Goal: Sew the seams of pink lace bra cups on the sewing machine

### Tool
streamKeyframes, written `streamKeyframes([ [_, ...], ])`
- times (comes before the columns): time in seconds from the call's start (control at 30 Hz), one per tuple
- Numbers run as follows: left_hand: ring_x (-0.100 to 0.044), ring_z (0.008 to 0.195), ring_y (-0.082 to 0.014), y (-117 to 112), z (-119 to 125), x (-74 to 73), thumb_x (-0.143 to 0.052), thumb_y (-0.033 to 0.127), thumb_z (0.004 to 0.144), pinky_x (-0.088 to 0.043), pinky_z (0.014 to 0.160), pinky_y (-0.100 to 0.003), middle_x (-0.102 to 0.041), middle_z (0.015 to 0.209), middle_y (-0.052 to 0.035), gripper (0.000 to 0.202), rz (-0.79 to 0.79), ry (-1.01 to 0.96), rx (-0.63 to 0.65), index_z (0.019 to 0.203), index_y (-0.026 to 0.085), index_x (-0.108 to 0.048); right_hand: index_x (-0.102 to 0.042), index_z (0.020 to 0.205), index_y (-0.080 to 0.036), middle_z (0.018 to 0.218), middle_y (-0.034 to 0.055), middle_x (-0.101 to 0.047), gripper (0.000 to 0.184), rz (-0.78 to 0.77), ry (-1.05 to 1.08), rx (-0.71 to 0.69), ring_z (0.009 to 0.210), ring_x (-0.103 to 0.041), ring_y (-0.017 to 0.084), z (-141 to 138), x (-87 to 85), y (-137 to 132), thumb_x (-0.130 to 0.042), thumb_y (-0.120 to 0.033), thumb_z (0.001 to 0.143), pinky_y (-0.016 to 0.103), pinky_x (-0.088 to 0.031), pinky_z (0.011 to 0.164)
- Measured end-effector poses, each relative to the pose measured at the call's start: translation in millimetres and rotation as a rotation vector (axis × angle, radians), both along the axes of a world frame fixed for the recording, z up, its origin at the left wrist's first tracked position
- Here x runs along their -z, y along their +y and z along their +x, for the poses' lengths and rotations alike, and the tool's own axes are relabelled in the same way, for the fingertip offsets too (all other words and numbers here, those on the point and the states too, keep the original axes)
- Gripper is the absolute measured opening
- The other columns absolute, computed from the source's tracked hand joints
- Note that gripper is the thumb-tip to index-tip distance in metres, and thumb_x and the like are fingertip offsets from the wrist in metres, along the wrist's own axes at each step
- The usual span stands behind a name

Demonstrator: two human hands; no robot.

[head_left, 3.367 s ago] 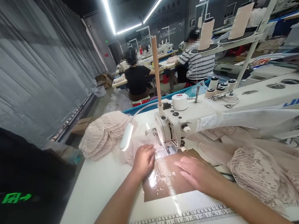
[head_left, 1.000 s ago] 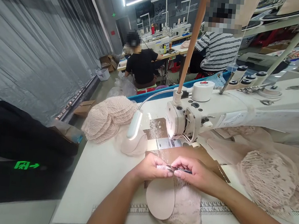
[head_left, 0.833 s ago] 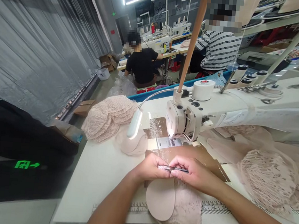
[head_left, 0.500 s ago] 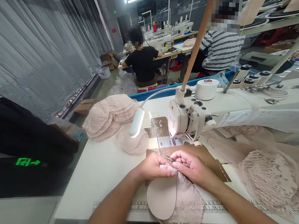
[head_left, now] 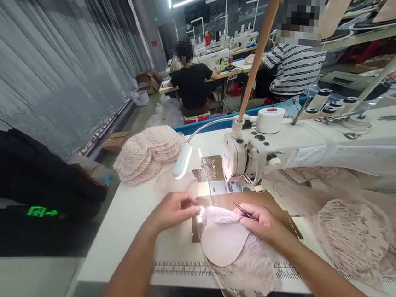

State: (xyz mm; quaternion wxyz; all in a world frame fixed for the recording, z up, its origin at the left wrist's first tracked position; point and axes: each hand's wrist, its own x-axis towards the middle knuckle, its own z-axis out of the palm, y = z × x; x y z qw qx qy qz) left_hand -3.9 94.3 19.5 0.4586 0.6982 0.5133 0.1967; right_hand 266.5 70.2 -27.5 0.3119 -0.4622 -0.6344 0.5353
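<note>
My left hand [head_left: 173, 210] pinches the left edge of a beige padded cup with lace [head_left: 224, 241] that lies on the white table in front of the sewing machine [head_left: 249, 155]. On the cup's right edge rests my right hand [head_left: 259, 223], closed on thin dark thread snips [head_left: 244, 211] whose tips point up and left toward the needle. The lace hangs over the table's front edge. A brown shiny sheet [head_left: 266, 203] lies under the work.
A stack of lace cups [head_left: 149, 153] sits at the table's far left, more lace pieces [head_left: 353, 236] at the right. A gooseneck lamp [head_left: 182, 161] hangs beside the machine head. A ruler strip [head_left: 180, 268] runs along the front edge. Two people sit at machines behind.
My hands came away from the needle with the cup, held it together with the snips, then moved apart: the left hand slid left and the cup now lies flatter on the table.
</note>
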Motion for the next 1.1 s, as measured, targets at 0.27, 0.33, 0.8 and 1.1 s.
streamKeyframes([
  [0.27,-0.052,0.062,-0.011,-15.2,23.2,34.1,-0.079,0.048,0.063,-0.041,0.06,-0.023,-0.061,0.077,-0.0033,0.047,-0.466,-0.501,0.029,0.092,0.013,-0.067,-0.045,0.073,-0.02,0.07,-0.0019,-0.039,0.02,-0.059,0.142,-0.101,0.065,-0.038,0.014,-0.7,-9.0,-5.6,-0.05,-0.038,0.081,0.026,-0.033,0.06],
  [0.33,-0.05,0.058,-0.0096,-17.9,34.6,39.8,-0.081,0.046,0.061,-0.039,0.057,-0.022,-0.058,0.07,-0.0021,0.044,-0.47,-0.57,-0.081,0.083,0.012,-0.067,-0.046,0.072,-0.02,0.066,-0.0034,-0.037,0.018,-0.1,0.051,-0.137,0.061,-0.035,0.013,0.9,-8.8,-6.3,-0.052,-0.035,0.079,0.025,-0.03,0.056],
  [0.8,-0.051,0.073,-0.014,-26.1,49.4,36.4,-0.07,0.045,0.076,-0.038,0.068,-0.025,-0.057,0.076,-0.0044,0.034,-0.247,-0.57,0.0,0.078,0.011,-0.07,-0.061,0.112,-0.023,0.101,0.0064,-0.067,0.04,0.167,-0.243,-0.176,0.086,-0.06,0.024,1.6,-23.8,-7.5,-0.045,-0.052,0.089,0.035,-0.045,0.078],
  [1.1,-0.032,0.062,-0.0091,-26.5,47.8,42.7,-0.07,0.048,0.074,-0.024,0.055,-0.024,-0.036,0.065,0.0021,0.044,-0.179,-0.521,0.057,0.056,0.012,-0.053,-0.066,0.096,-0.021,0.088,0.0042,-0.069,0.027,0.233,-0.117,-0.156,0.08,-0.061,0.02,-22.2,-19.2,-9.7,-0.05,-0.042,0.089,0.029,-0.044,0.07],
])
